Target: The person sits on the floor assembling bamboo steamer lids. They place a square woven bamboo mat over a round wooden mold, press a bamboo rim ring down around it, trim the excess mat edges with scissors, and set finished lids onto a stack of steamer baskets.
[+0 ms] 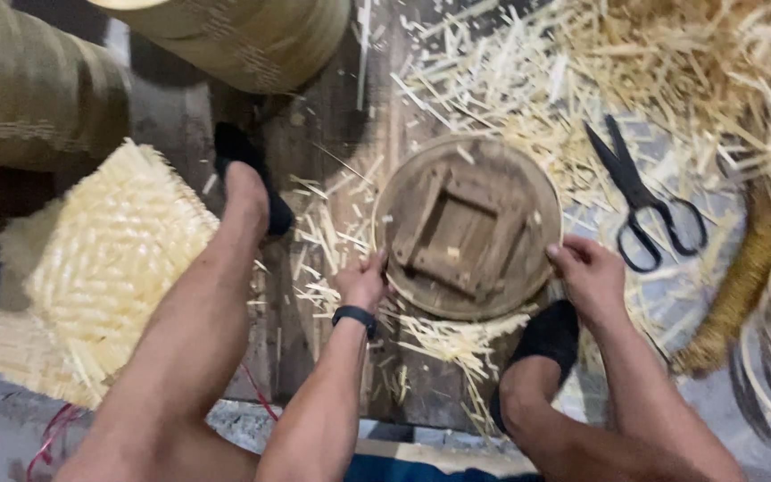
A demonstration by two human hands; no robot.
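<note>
Both hands are gripping a round wooden disc (468, 228) lying on the floor (332, 152) amid bamboo strips (528, 80): the left hand (363, 281) is curling on its left edge, the right hand (591, 272) on its right edge. Black scissors (642, 196) are lying just right; a woven mat (104, 268) is lying left.

A round wooden disc (468, 225) lies on the floor, with the left hand (363, 281) at its lower-left rim and the right hand (589, 272) at its lower-right rim. Loose straw cuttings (528, 85) crowd its upper side and heap toward the top right corner. Black scissors (642, 201) lie just right of the disc. A pale woven mat (104, 268) blocks the left side, beyond the left leg. A large woven basket (243, 36) closes the top edge. Bare floorboards (332, 134) between basket and disc leave an open lane.
</note>
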